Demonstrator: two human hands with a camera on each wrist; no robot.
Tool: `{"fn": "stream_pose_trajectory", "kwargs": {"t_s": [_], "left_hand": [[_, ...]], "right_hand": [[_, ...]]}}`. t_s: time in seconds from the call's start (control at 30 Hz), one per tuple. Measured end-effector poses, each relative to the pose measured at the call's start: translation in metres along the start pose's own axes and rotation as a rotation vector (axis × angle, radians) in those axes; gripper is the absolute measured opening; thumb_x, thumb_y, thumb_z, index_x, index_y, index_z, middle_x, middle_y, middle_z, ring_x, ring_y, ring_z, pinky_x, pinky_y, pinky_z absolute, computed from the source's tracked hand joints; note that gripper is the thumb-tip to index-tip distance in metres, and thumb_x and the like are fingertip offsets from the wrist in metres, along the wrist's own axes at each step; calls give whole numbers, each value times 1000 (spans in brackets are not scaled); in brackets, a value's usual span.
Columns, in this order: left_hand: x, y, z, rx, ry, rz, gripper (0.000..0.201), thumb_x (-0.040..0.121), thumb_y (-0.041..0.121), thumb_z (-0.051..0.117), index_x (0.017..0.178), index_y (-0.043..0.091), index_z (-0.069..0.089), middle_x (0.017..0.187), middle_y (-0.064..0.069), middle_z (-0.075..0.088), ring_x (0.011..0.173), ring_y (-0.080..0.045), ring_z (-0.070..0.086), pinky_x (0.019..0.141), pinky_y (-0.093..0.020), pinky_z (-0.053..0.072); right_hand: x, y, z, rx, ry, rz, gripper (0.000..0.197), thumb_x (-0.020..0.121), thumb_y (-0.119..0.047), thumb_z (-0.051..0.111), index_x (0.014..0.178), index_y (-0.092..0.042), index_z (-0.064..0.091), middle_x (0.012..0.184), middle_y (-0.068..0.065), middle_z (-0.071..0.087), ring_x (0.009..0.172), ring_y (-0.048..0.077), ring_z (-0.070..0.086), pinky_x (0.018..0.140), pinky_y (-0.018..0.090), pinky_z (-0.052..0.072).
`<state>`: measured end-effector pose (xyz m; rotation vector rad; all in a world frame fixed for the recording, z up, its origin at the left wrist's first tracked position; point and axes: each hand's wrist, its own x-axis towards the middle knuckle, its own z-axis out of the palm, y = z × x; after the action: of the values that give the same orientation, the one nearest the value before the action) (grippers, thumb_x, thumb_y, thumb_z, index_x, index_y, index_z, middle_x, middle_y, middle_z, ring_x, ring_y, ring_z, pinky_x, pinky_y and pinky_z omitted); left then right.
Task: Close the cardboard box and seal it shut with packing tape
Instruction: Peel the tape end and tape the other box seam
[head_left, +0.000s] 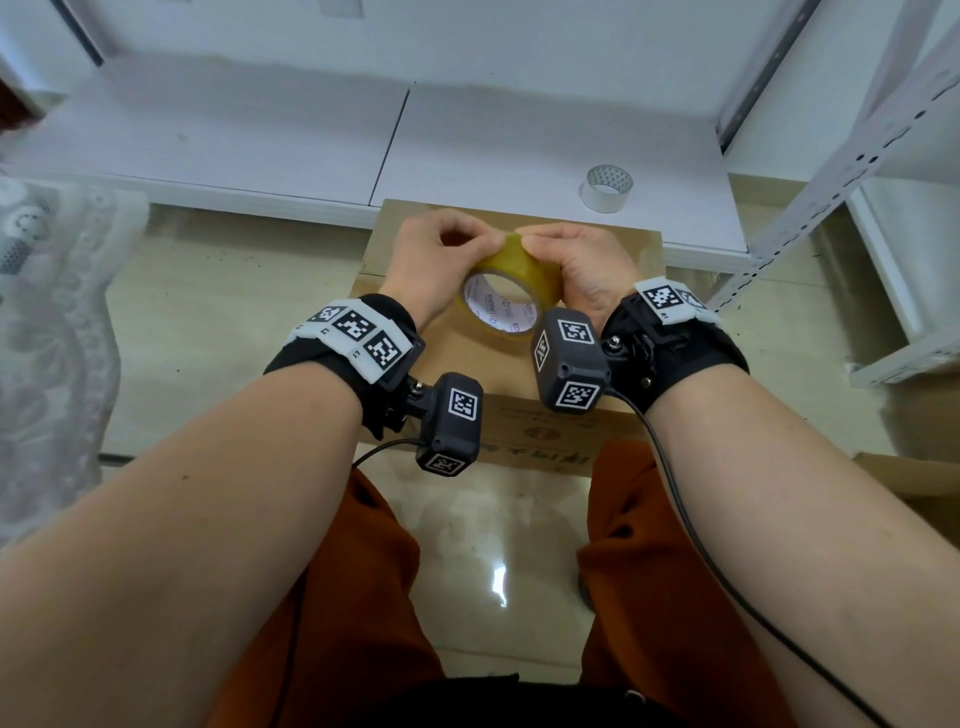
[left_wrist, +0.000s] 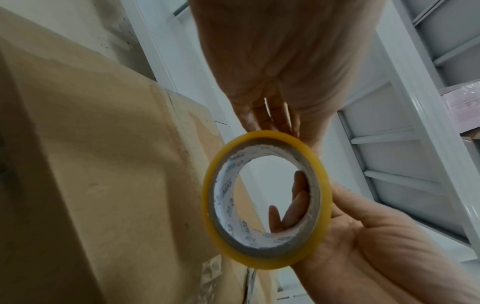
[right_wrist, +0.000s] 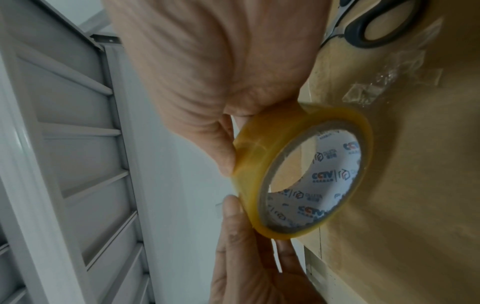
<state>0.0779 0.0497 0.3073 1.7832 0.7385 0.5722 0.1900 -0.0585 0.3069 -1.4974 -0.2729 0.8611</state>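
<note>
The cardboard box stands on the floor between my knees with its top flaps lying flat. Above its top, both hands hold a roll of yellowish clear packing tape. My left hand pinches the roll's upper edge with its fingertips. My right hand grips the roll from the right, its thumb on the outer tape. The left wrist view shows the tape roll with the right hand cupped under it. In the right wrist view the right hand's thumb presses the tape roll beside the box.
Black-handled scissors lie on the box top near scraps of old clear tape. A second, white tape roll sits on the low white board behind the box. A white metal rack rises at the right.
</note>
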Motion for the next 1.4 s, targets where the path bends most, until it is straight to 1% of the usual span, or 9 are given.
{"fn": "stream_pose_trajectory", "kwargs": {"t_s": [0.2,0.3,0.57,0.7,0.87,1.0,1.1,1.3,1.4], "left_hand": [[4,-4,0,19,149,37,8,88,16,66,81,19,68,81,9,65,81,-8,61,78,-22,53],[6,-6,-1,32,190,29,7,90,18,64,86,17,70,82,9,66,79,-6,60,77,-21,53],[6,-4,2,-70,86,-32,21,97,16,53,91,10,73,97,-5,73,94,-17,68,90,-38,55],[4,-3,1,-74,41,-38,8,89,17,66,89,12,72,88,1,70,85,-10,66,83,-25,55],[3,-3,1,-16,153,19,7,87,14,68,82,18,72,79,10,67,82,-8,64,81,-24,55],[4,-4,2,55,181,64,7,88,16,66,86,18,72,79,14,65,85,-9,64,85,-29,55],[4,-3,4,78,167,87,9,90,17,64,91,15,73,82,10,65,87,-11,64,87,-32,54],[4,-1,8,116,155,97,11,91,19,63,94,15,73,89,3,71,90,-14,65,88,-34,54],[2,2,9,161,172,112,13,92,21,61,96,15,72,90,5,69,90,-12,64,88,-31,53]], "right_hand": [[-5,0,5,-8,-89,9,5,80,-10,73,81,-11,69,91,7,68,94,25,61,85,40,54],[-8,-3,4,-31,-139,26,19,79,-19,75,91,-7,67,97,12,69,95,27,64,87,42,55],[-6,-5,0,35,-29,82,31,77,-24,78,97,-3,65,98,19,71,93,36,68,86,52,54],[-7,-4,-1,37,-3,88,28,76,-24,79,93,-6,66,99,18,71,94,36,68,84,52,55],[-7,-5,3,-2,11,70,29,80,-27,75,99,-6,66,92,11,70,78,24,68,64,33,56],[-7,-5,4,26,48,66,38,82,-26,75,107,0,65,94,15,70,78,27,68,67,35,57],[-8,-7,4,57,68,57,35,83,-22,73,107,1,63,83,13,69,63,21,68,56,30,56],[-6,-9,2,9,106,7,25,82,-23,74,90,0,67,93,20,71,87,36,70,80,50,57],[-6,-8,4,10,119,-12,26,82,-24,74,89,1,67,96,24,70,90,40,69,81,53,56]]}}
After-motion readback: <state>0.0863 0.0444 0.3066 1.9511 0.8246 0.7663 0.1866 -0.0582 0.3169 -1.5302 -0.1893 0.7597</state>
